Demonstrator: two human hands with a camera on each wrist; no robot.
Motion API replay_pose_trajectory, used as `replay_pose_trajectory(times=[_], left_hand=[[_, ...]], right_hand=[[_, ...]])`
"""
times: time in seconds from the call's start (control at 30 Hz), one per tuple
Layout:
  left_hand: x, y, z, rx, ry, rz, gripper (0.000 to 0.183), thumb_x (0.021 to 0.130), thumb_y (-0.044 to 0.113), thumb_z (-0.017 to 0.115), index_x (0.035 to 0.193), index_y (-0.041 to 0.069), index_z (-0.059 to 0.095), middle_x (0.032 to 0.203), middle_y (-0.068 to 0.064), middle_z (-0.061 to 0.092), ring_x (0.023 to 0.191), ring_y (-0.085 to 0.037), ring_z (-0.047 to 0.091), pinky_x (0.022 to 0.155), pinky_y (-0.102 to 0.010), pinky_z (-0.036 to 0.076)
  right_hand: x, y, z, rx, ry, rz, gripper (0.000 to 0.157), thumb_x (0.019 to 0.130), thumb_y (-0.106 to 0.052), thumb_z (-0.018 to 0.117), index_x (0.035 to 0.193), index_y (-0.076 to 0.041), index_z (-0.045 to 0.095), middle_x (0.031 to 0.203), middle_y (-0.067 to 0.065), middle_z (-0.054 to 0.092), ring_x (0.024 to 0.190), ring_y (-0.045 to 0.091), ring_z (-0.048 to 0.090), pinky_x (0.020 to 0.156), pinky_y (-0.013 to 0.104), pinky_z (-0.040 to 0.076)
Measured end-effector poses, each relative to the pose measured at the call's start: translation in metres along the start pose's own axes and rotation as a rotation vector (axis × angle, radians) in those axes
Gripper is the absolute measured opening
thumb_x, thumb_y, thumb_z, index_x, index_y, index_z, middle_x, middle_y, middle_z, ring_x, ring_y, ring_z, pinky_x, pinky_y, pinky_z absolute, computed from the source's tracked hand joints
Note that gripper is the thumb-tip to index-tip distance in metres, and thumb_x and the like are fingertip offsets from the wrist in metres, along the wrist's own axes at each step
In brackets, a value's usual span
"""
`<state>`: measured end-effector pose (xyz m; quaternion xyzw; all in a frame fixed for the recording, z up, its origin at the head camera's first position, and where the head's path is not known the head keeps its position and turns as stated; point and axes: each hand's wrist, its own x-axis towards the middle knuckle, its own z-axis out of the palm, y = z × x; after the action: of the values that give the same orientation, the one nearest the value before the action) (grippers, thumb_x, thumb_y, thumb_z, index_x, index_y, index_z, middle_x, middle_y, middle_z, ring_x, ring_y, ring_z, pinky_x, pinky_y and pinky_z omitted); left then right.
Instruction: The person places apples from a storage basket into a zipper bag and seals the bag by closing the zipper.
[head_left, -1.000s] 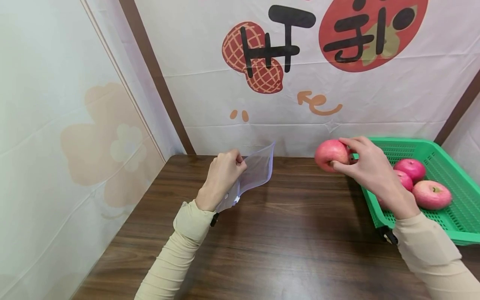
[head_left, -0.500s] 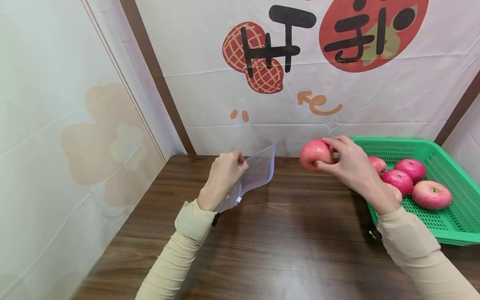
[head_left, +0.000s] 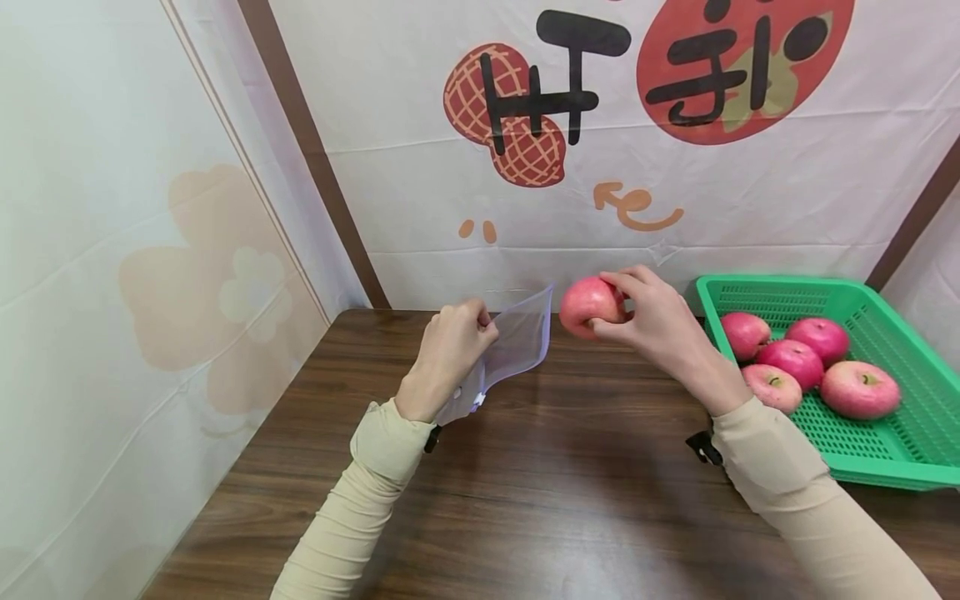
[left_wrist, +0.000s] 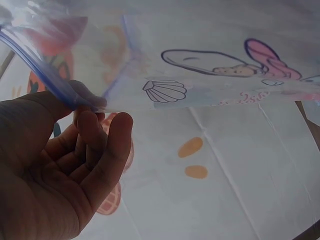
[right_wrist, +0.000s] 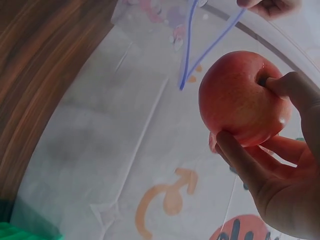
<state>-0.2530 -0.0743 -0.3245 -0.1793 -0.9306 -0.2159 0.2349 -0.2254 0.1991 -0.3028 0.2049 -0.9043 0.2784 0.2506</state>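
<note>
A clear plastic zip bag (head_left: 517, 337) with a purple-blue zip edge and a white slider hangs from my left hand (head_left: 448, 354), whose thumb and fingers pinch it at the opening. In the left wrist view the printed bag (left_wrist: 167, 92) shows a shell and other drawings, with the left hand (left_wrist: 75, 150) at its zip corner. My right hand (head_left: 660, 329) grips a red apple (head_left: 592, 307) just right of the bag's purple edge. The right wrist view has the apple (right_wrist: 242, 97) between thumb and fingers, the bag's two zip edges parted in a V beyond it.
At the right stands a green perforated basket (head_left: 892, 471) with several red apples (head_left: 860, 389) inside. Both arms reach over a dark wooden table (head_left: 540, 483). A white printed cloth (head_left: 420, 192) rises behind the table, and another cloth wall (head_left: 90, 333) borders the left side.
The right hand has carried the apple leftward from beside the basket to close by the bag, uncovering the apples in the basket. The left hand and bag have barely moved.
</note>
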Motion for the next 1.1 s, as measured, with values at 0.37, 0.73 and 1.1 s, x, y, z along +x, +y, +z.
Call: replay_pose_trajectory(times=[0.37,0.73,1.1], left_hand=[[0.001,0.006,-0.004,0.011,0.027,0.031,0.007,0.079,0.009,0.062,0.075,0.012,0.066,0.071,-0.002,0.069,0.063,-0.025,0.066,0.06,-0.042,0.054],[0.004,0.017,-0.013,0.021,0.083,0.1,0.008,0.078,0.006,0.062,0.072,0.012,0.064,0.068,-0.002,0.068,0.06,-0.026,0.065,0.056,-0.042,0.052],[0.005,0.029,-0.026,0.057,0.117,0.142,0.006,0.078,0.006,0.064,0.074,0.011,0.063,0.065,-0.003,0.065,0.056,-0.022,0.06,0.053,-0.041,0.05]], right_hand=[[0.016,-0.02,0.015,0.041,-0.049,-0.018,0.054,0.079,-0.024,0.076,0.126,-0.002,0.064,0.117,0.014,0.059,0.096,0.027,0.059,0.08,0.043,0.053],[0.018,-0.029,0.019,0.029,-0.059,-0.03,0.057,0.078,-0.027,0.079,0.127,-0.002,0.064,0.117,0.013,0.059,0.098,0.028,0.061,0.082,0.045,0.055],[0.019,-0.032,0.026,-0.06,-0.027,-0.061,0.058,0.078,-0.033,0.078,0.127,-0.007,0.064,0.117,0.011,0.059,0.094,0.029,0.063,0.079,0.048,0.055]])
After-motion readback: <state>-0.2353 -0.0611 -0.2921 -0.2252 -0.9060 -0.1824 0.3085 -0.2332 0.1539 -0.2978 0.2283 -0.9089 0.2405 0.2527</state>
